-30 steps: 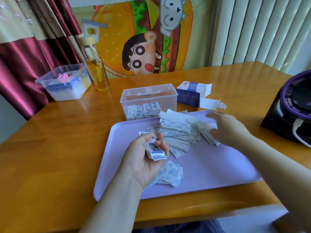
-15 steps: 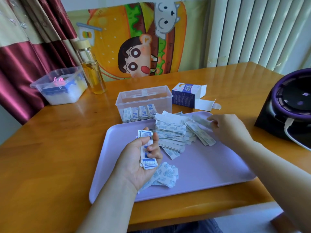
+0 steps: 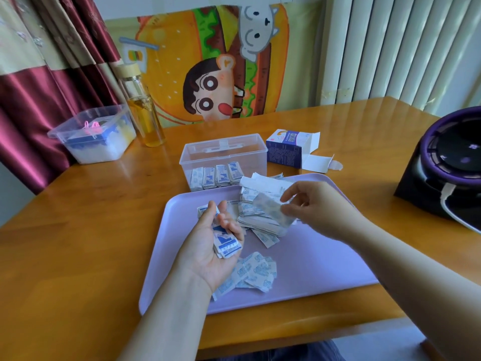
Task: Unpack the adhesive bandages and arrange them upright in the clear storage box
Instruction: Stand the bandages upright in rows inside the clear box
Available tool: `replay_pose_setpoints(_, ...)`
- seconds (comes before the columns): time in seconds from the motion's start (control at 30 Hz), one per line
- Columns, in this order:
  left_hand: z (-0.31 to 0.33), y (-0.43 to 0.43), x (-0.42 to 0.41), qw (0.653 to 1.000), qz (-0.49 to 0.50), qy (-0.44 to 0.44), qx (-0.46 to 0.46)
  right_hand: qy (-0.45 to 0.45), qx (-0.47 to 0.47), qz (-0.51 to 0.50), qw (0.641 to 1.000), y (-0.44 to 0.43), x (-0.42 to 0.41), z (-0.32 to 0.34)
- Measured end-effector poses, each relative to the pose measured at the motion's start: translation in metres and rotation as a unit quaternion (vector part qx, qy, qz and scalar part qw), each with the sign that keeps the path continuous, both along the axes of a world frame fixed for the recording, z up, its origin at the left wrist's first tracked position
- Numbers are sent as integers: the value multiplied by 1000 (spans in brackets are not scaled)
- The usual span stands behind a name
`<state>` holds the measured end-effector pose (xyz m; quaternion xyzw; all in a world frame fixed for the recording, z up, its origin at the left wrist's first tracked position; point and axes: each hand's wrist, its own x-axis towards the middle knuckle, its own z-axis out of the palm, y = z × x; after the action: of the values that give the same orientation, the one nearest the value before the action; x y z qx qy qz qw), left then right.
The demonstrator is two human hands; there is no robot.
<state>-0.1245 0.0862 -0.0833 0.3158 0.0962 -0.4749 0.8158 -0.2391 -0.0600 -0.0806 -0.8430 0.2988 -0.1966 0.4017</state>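
My left hand [image 3: 208,246] lies palm up over the lilac tray [image 3: 325,269], curled around a small stack of blue-and-white bandages [image 3: 226,244]. My right hand [image 3: 320,207] pinches one long wrapped bandage [image 3: 270,213], blurred, just above the loose pile of bandages [image 3: 257,201] at the tray's far side. Another small heap of bandages [image 3: 250,274] lies on the tray near my left wrist. The clear storage box [image 3: 223,152] stands behind the tray, open, with several bandages [image 3: 216,175] upright along its front wall.
The opened blue bandage carton [image 3: 286,149] lies right of the box. A glass bottle of yellow liquid [image 3: 141,108] and a second plastic tub [image 3: 93,136] stand at the back left. A black-and-purple appliance [image 3: 447,165] sits at the table's right edge.
My right hand has lifted a long bandage off the pile and moved it left toward my left hand. The left hand still holds its stack, now slightly flatter in the palm.
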Motion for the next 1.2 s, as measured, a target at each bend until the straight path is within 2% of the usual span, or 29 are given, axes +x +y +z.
replay_pose_setpoints(0.1,1,3,2,1000,6,-8,1,89,-47,41,994,4,-1,-7)
replay_pose_setpoints(0.17,2,4,4,1000,7,-10,-1,107,-54,60,991,6,-1,-10)
replay_pose_setpoints(0.33,0,9,12,999,28,-23,-6,-1,-53,47,998,18,0,-5)
replay_pose_setpoints(0.4,1,11,16,999,40,-32,-9,-9,-26,108,994,26,-1,0)
replay_pose_setpoints(0.5,4,13,19,998,45,-43,-16,60,-30,211,975,41,0,-2)
replay_pose_setpoints(0.57,6,15,20,998,46,-40,-21,97,-53,236,965,47,0,-6)
replay_pose_setpoints(0.63,6,16,19,998,46,-37,-23,90,-69,202,973,45,2,-8)
replay_pose_setpoints(0.73,5,18,19,998,45,-33,-23,67,-142,30,987,17,3,-8)
replay_pose_setpoints(0.83,3,19,19,998,42,-26,-25,133,-152,-107,974,-22,-5,-11)
replay_pose_setpoints(0.9,3,18,18,999,41,-23,-25,168,-87,-114,975,-36,-10,-14)
replay_pose_setpoints(1.0,4,17,16,999,35,-21,-25,130,-2,-103,986,-42,-10,-21)
replay_pose_setpoints(1.1,5,17,16,999,32,-20,-24,102,6,-110,989,-45,-9,-23)
replay_pose_setpoints(1.2,5,20,17,999,27,-26,-20,33,41,-137,989,-47,-13,-23)
